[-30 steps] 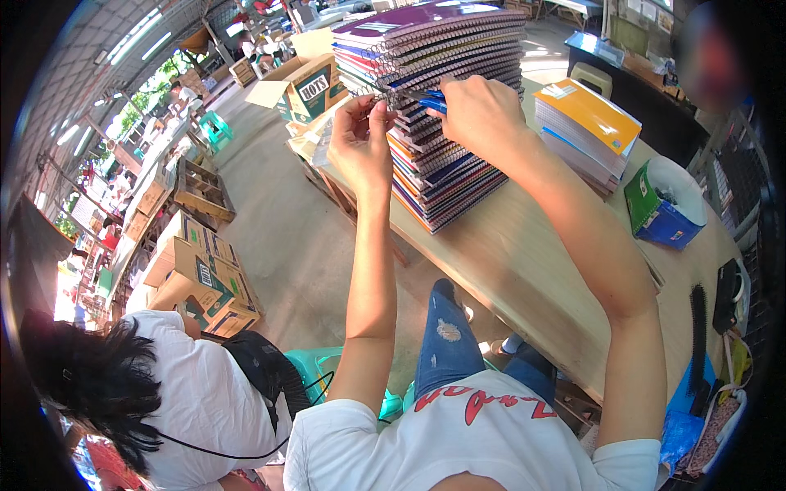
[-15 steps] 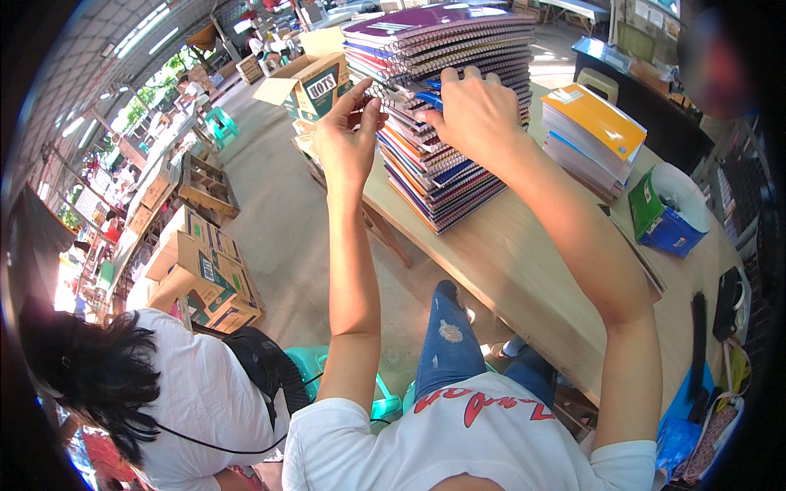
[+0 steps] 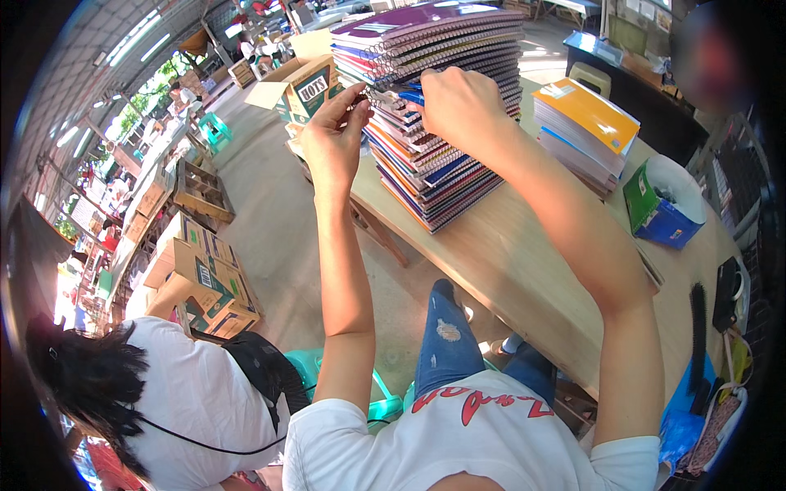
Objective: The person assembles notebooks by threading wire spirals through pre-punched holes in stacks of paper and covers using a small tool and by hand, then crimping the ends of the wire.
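A tall stack of spiral-bound notebooks (image 3: 458,176) stands on the wooden table, with a purple cover (image 3: 426,22) on top. My right hand (image 3: 465,102) is closed around blue-handled pliers (image 3: 412,96), whose tip points left at the coil edges partway up the stack. Just left of that tip, my left hand (image 3: 334,141) is raised at the stack's corner, thumb and fingers bent toward each other. Whatever lies between its fingertips is too small to make out.
Orange-covered notebooks (image 3: 588,114) and a cut-open blue-green container (image 3: 665,204) sit right on the table (image 3: 524,262). Beyond its left end is an open carton (image 3: 307,86). A co-worker in a white shirt (image 3: 201,385) sits close at left, near more cartons (image 3: 209,282).
Both hands and the stack appear slightly farther left in the view. The pliers stay in my right hand beside the coils. The co-worker's head has shifted a little.
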`<state>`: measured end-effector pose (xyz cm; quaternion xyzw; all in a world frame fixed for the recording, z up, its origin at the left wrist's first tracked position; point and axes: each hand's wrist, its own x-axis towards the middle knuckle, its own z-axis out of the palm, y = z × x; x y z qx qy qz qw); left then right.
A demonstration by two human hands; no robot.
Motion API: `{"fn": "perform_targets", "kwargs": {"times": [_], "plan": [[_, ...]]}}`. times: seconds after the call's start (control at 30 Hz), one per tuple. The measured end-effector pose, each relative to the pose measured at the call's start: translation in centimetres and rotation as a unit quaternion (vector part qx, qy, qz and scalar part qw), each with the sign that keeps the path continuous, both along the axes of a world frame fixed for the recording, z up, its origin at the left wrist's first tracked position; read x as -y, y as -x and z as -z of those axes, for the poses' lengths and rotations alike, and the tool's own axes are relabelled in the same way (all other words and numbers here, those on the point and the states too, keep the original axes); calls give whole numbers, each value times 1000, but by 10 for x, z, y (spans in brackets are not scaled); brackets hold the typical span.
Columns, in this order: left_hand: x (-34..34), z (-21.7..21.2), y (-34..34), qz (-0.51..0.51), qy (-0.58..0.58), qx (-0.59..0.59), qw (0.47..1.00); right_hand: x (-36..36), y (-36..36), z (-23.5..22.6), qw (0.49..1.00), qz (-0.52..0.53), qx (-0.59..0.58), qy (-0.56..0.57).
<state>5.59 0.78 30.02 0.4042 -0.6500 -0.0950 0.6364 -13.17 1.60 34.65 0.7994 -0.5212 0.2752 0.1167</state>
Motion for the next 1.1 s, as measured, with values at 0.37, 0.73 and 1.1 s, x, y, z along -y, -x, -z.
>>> {"fn": "perform_targets", "kwargs": {"times": [0.37,0.73,1.1], "plan": [[-62,30,45,179,-119,-135,967,-35,99,69,967,4,252,-34],[10,54,447,374,-39,187,908,-88,161,249,513,-38,797,-316],[-61,20,124,-53,179,-102,977,-43,132,91,973,20,231,-6]]}}
